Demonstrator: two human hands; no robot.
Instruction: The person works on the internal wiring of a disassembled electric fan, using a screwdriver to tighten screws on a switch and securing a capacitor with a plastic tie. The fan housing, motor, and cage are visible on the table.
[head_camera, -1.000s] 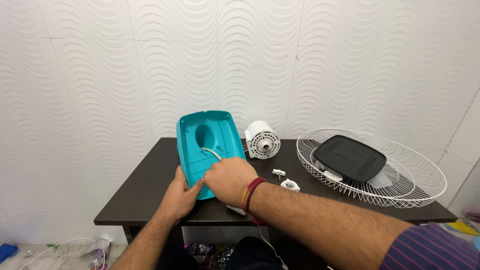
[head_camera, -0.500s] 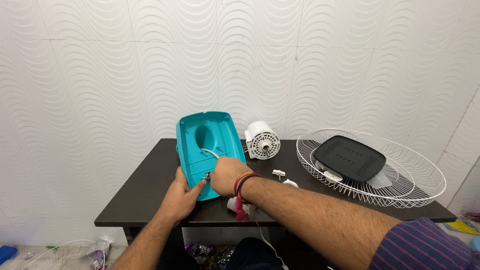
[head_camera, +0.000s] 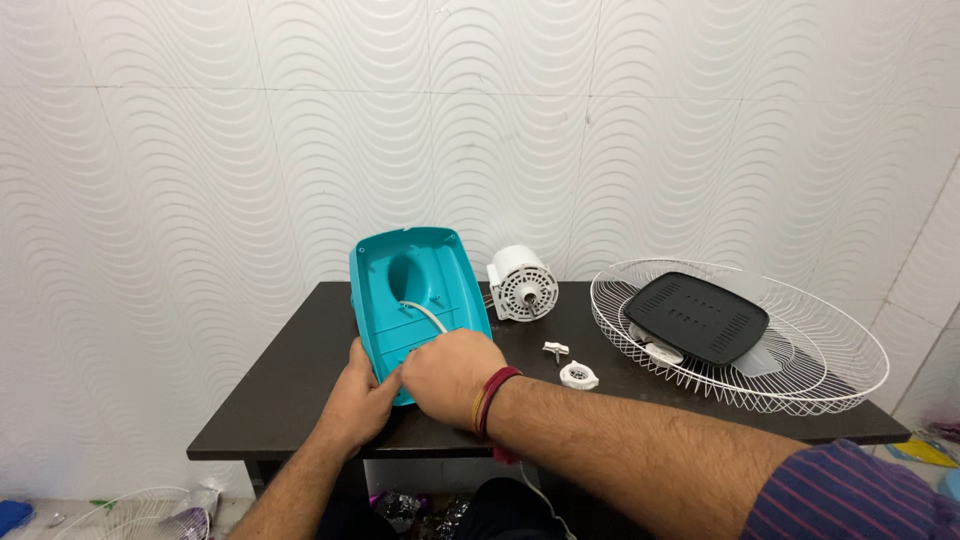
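Both hands grip the near end of the teal fan base (head_camera: 415, 290), tilted up on the dark counter (head_camera: 300, 370): left hand (head_camera: 362, 405) at its 7 o'clock corner, right hand (head_camera: 452, 378) at 5. The white motor (head_camera: 521, 283) stands at its 3 o'clock, the wire grille (head_camera: 800, 360) farther right

— What sits on the table (head_camera: 300, 385)?
— A white motor (head_camera: 521, 283) at twelve o'clock, a wire grille (head_camera: 830, 360) at three holding a black panel (head_camera: 700, 316).
— And between?
— Two small white fittings (head_camera: 570, 365).
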